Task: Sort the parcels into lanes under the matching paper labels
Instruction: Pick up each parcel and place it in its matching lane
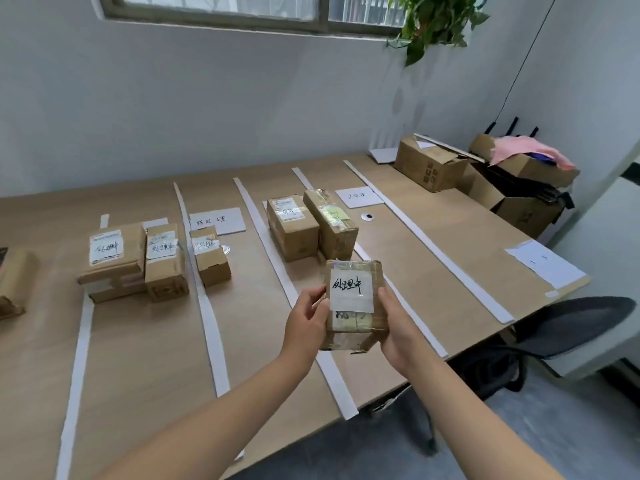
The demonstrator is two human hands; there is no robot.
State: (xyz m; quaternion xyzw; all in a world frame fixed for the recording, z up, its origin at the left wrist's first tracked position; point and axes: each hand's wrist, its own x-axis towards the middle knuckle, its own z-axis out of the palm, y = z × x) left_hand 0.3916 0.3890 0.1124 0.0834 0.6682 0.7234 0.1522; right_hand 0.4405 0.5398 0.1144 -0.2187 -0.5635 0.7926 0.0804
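Both arms forward, left hand and right hand in curled grips on the parcel's sides

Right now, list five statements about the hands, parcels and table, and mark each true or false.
1. The left hand and right hand hold one parcel between them. True.
2. The held parcel is unlabelled. False: a white handwritten label covers its top face.
3. White strips split the table into lanes. True.
4. The cartons at the far right are sealed. False: the cartons stand open, flaps up.
5. The plant hangs at upper left. False: the plant hangs at upper right.
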